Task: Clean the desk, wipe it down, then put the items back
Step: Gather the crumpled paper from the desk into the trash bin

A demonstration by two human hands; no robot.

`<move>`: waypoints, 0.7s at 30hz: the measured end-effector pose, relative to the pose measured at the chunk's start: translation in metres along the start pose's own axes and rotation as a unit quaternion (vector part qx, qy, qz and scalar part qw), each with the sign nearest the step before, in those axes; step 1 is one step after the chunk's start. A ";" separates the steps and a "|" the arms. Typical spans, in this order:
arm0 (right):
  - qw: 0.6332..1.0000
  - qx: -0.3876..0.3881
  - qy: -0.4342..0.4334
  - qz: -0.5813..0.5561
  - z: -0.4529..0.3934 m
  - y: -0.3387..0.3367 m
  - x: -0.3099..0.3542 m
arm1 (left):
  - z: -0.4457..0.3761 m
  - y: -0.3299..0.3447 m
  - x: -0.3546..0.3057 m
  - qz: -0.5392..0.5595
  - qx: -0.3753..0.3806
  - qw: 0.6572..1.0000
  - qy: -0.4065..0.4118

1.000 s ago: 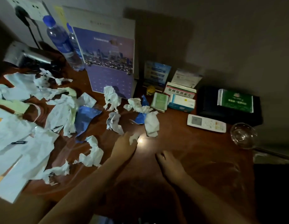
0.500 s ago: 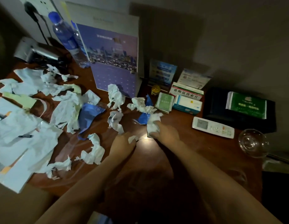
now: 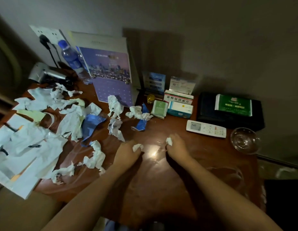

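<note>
Both my hands are over the middle of the dark wooden desk (image 3: 186, 164). My left hand (image 3: 128, 153) holds a small crumpled white tissue (image 3: 137, 147) in its curled fingers. My right hand (image 3: 177, 148) grips another white tissue wad (image 3: 169, 141). Several more crumpled tissues lie beyond them: one (image 3: 115, 105) in front of the calendar, one (image 3: 139, 112) over a blue wrapper (image 3: 141, 125), one (image 3: 115, 128) left of that, and one (image 3: 95, 155) left of my left hand. Torn white papers (image 3: 28, 142) cover the desk's left side.
At the back stand a purple calendar (image 3: 111, 75), a water bottle (image 3: 72, 59), medicine boxes (image 3: 179, 104) and cards. A white remote (image 3: 206, 128), a glass bowl (image 3: 244, 140) and a black box with a green packet (image 3: 233, 105) sit on the right. A silver device (image 3: 45, 73) is back left.
My right hand reached forward to a tissue near the blue wrapper, took it and pulled back towards me. My left hand kept its tissue and hardly moved.
</note>
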State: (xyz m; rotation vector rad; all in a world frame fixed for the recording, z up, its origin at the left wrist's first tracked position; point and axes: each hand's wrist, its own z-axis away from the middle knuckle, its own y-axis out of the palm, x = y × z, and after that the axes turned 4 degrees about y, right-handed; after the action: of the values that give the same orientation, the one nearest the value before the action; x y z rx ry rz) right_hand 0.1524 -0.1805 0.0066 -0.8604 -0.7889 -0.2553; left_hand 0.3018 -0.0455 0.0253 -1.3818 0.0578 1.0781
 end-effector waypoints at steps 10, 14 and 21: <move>0.986 -0.036 0.035 -0.157 0.090 -0.033 0.008 | 0.042 0.000 -0.049 -0.019 0.029 0.989 0.144; 0.983 -0.107 0.084 -0.126 0.136 -0.029 -0.006 | 0.064 -0.004 -0.059 -0.002 0.023 0.979 0.201; 0.977 -0.159 0.108 -0.097 0.217 -0.015 -0.031 | 0.112 0.013 -0.067 0.054 0.066 0.968 0.235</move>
State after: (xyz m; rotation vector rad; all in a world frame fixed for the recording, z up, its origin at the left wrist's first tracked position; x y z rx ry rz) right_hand 0.0114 -0.0290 0.0795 -1.0360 -0.6369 -0.6497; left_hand 0.1963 0.0029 0.0857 -1.4997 0.5467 0.7977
